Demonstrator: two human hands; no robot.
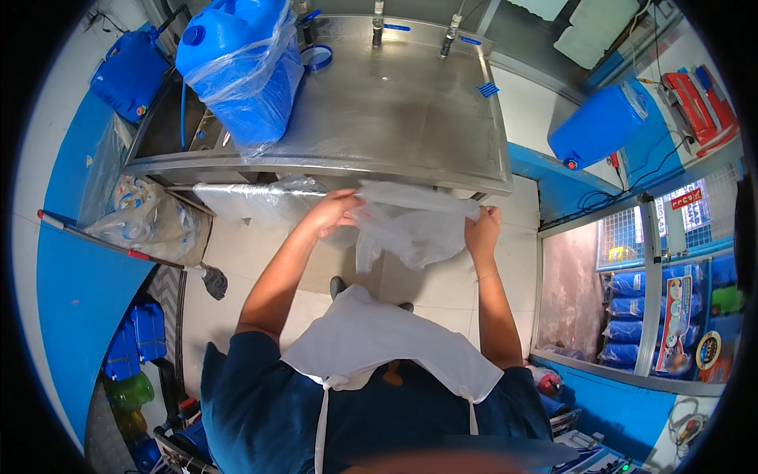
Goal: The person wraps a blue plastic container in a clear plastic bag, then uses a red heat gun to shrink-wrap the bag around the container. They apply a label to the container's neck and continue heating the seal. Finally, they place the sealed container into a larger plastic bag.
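A thin clear plastic bag (412,229) is stretched between my hands in front of the steel counter, its lower part hanging loose and crumpled. My left hand (338,213) pinches the bag's left edge. At the right edge, my right hand (483,229) is closed on the plastic with its fingers curled. Left of my left hand, more clear plastic sheeting (253,202) hangs under the counter's front edge. On the counter stands a large blue jerrycan (245,87) partly covered in clear plastic, with a blue ring-shaped cap (317,57) beside it.
The stainless steel counter (403,103) carries taps (377,31) along its back. A bin lined with plastic (158,221) stands at left. Blue jerrycans sit at the far left (130,75) and right (600,126). At right, a glass-doored cabinet (651,300) holds wrapped blue containers.
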